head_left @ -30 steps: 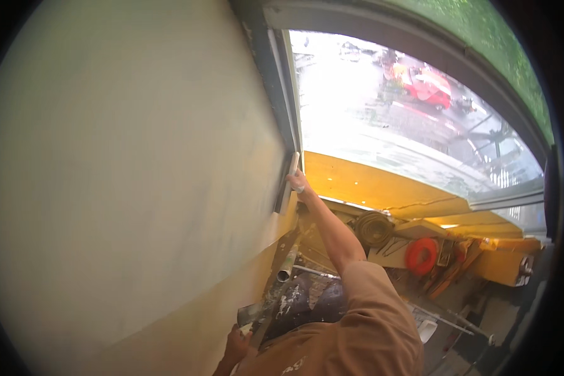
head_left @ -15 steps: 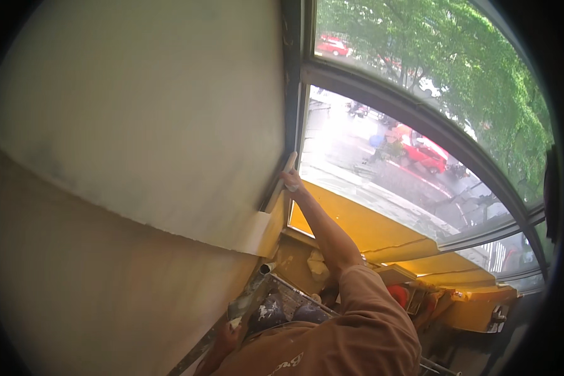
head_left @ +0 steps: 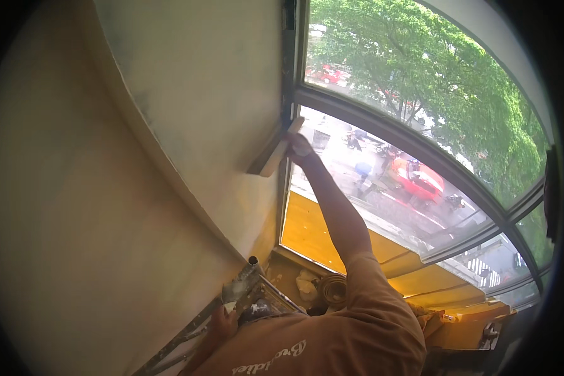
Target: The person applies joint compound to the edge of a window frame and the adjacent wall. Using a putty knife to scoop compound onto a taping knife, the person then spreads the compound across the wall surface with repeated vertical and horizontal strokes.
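My right hand (head_left: 298, 146), at the end of an outstretched arm, is closed around a long, flat, pale-edged hand tool (head_left: 274, 160) that looks like a trowel or float. The tool lies slanted against the pale wall (head_left: 194, 94), its upper end by the dark window frame (head_left: 287, 81). Low beside my body, my left hand (head_left: 221, 327) is closed on a small pale piece, apparently the handle of a grey-bladed putty knife (head_left: 236, 289). The fingers there are partly hidden.
Beside my legs stands a paint-spotted metal frame (head_left: 276, 292) with an open tube end. A round coiled or stacked item (head_left: 332, 289) sits below my right arm. Glass panes overlook a street with a red car (head_left: 418, 180) and trees; a yellow ledge (head_left: 319, 229) runs beneath.
My right hand has moved up the wall with the flat tool, nearer the window crossbar, and the tool slants more onto the wall. The head view has turned. My left hand stays low.
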`<control>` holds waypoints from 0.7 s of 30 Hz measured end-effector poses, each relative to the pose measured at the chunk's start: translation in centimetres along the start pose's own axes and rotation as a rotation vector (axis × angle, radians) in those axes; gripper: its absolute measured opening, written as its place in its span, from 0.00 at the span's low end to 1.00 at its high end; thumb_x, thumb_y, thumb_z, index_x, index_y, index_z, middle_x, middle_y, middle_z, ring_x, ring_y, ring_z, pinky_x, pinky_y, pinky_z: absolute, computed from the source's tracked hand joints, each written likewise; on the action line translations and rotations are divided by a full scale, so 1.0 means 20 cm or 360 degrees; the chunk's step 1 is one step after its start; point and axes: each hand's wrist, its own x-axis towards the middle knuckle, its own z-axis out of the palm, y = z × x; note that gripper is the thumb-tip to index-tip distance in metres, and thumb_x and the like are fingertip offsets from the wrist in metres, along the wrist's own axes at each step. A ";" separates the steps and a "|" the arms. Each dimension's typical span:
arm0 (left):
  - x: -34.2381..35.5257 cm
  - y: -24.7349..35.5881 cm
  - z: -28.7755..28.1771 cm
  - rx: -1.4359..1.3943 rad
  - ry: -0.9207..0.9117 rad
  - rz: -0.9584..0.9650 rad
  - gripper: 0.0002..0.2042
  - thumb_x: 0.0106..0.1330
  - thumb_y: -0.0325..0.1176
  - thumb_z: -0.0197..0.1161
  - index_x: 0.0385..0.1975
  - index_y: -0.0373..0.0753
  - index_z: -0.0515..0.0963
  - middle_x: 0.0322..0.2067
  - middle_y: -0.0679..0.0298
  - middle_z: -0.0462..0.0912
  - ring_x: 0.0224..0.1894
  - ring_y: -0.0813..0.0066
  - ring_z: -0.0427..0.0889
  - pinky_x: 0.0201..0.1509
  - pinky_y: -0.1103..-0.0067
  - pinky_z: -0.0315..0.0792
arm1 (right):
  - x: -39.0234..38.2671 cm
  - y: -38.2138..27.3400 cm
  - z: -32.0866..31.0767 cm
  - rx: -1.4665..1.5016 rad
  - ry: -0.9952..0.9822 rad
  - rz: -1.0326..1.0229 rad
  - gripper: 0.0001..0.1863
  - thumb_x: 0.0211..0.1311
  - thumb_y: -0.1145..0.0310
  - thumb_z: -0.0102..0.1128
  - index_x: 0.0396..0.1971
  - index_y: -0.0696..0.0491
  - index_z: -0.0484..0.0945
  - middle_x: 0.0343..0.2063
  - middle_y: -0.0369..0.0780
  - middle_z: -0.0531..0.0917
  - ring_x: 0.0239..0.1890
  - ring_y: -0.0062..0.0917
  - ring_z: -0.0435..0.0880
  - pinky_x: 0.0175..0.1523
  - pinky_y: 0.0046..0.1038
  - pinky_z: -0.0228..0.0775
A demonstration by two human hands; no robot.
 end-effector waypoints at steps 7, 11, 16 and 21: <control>0.09 0.44 -0.21 -0.1380 -0.0423 -0.0241 0.12 0.74 0.31 0.55 0.53 0.35 0.72 0.36 0.60 0.82 0.28 0.75 0.78 0.35 0.79 0.74 | -0.80 -0.42 -0.04 0.0578 -0.0372 -0.0411 0.19 0.67 0.73 0.56 0.56 0.61 0.71 0.49 0.43 0.80 0.52 0.31 0.80 0.60 0.36 0.72; 0.28 0.60 -0.24 -0.1456 -0.0770 -0.0250 0.12 0.76 0.35 0.53 0.50 0.35 0.73 0.40 0.57 0.83 0.28 0.75 0.79 0.33 0.77 0.77 | -1.35 -0.30 0.04 0.0302 -0.0339 -0.0593 0.17 0.69 0.76 0.56 0.56 0.60 0.72 0.49 0.41 0.80 0.53 0.28 0.80 0.59 0.32 0.72; 0.34 1.03 -0.29 -0.1461 -0.0923 -0.0075 0.11 0.73 0.35 0.59 0.47 0.34 0.75 0.34 0.62 0.83 0.27 0.79 0.80 0.31 0.80 0.76 | -1.90 -0.19 0.03 -0.0652 -0.0428 -0.0570 0.13 0.69 0.76 0.59 0.51 0.59 0.76 0.43 0.38 0.83 0.48 0.22 0.82 0.54 0.28 0.74; 0.31 1.07 -0.27 -0.1511 -0.1000 -0.0017 0.11 0.73 0.36 0.59 0.41 0.34 0.79 0.34 0.62 0.85 0.27 0.80 0.79 0.31 0.82 0.74 | -2.05 -0.34 0.15 -0.1171 -0.1095 -0.1044 0.27 0.61 0.73 0.66 0.61 0.54 0.74 0.65 0.47 0.75 0.63 0.37 0.76 0.64 0.36 0.63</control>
